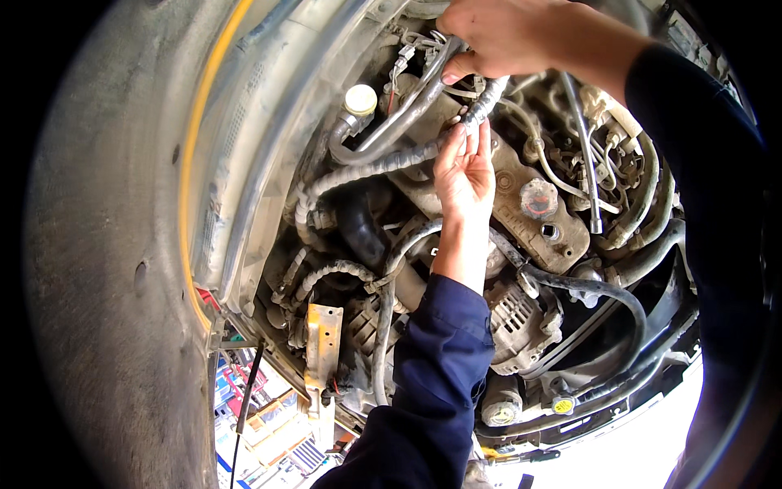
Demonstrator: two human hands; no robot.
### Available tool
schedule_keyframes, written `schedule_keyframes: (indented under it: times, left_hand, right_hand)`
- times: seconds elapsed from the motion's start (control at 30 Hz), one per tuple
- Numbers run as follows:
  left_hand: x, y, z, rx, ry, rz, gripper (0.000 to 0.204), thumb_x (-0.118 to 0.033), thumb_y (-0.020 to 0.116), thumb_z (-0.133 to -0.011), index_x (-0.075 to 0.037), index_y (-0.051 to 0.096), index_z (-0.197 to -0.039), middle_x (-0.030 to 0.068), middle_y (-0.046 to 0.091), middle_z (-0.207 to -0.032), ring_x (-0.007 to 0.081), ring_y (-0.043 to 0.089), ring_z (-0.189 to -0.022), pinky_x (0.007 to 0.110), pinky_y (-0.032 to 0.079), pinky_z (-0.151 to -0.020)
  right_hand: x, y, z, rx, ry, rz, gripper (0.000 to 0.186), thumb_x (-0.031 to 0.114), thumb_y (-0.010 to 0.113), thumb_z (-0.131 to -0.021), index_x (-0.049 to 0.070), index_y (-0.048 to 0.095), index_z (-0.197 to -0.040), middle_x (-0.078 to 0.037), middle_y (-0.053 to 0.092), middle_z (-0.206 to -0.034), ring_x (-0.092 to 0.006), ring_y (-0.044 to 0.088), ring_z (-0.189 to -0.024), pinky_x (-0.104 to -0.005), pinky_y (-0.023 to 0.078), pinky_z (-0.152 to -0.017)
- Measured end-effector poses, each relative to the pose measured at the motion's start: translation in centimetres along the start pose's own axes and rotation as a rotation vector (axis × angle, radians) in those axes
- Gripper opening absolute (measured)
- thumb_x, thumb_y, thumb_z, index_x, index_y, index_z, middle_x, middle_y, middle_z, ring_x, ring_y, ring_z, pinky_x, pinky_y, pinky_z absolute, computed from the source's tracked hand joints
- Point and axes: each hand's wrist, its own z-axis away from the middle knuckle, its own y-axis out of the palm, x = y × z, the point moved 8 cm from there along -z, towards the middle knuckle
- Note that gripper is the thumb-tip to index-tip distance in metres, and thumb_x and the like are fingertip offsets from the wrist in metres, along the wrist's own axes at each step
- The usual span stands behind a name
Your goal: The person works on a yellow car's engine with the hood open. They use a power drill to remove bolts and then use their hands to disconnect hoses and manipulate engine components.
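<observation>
Two hands meet at the upper middle of the frame: the right hand (505, 37) has its grip clamped on the wrapped hose (383, 163), the left hand (464, 171) touches it with fingers apart, near the white cap (360, 99).

Dull, grimy cast-metal engine cover (538, 216), ribbed grey plastic conduit (366, 167) left of it, smooth matt black rubber hose (599, 289) below it, glossy cream plastic cap (361, 99) upper left of it, dark blue cloth sleeve (436, 383) beneath, dusty
</observation>
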Motion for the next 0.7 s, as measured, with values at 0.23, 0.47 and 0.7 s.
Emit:
schedule_keyframes:
  times: [0.23,0.47,0.7]
  left_hand:
    - [-0.1,-0.3,-0.2,-0.047,0.017,0.008,0.008,-0.003,0.068,-0.093,0.004,0.072,-0.094,0.0148,0.077,-0.104,0.0218,0.072,-0.109,0.046,0.044,-0.119]
    - [0.0,0.2,-0.1,-0.073,0.024,0.005,0.006,-0.003,0.069,-0.092,0.002,0.073,-0.094,0.0127,0.078,-0.104,0.0210,0.071,-0.111,0.046,0.043,-0.119]
    - [0.1,0.4,-0.2,-0.050,0.029,-0.006,0.007,-0.006,0.069,-0.094,-0.001,0.074,-0.096,0.0100,0.078,-0.105,0.0184,0.069,-0.115,0.044,0.041,-0.121]
  right_hand:
    - [1.0,1.0,-1.3,0.043,0.038,-0.010,0.046,0.056,0.074,-0.077,0.010,0.079,-0.077,-0.009,0.072,-0.071,-0.0291,0.072,-0.070,-0.0430,0.053,-0.056]
    - [2.2,2.7,-2.5,-0.028,0.007,-0.023,0.044,0.055,0.072,-0.079,0.012,0.080,-0.080,-0.008,0.074,-0.075,-0.0291,0.074,-0.075,-0.0438,0.055,-0.062]
    - [3.1,3.5,-3.6,0.080,0.006,-0.018,0.040,0.052,0.071,-0.081,0.014,0.080,-0.084,-0.008,0.075,-0.080,-0.0283,0.074,-0.081,-0.0442,0.055,-0.066]
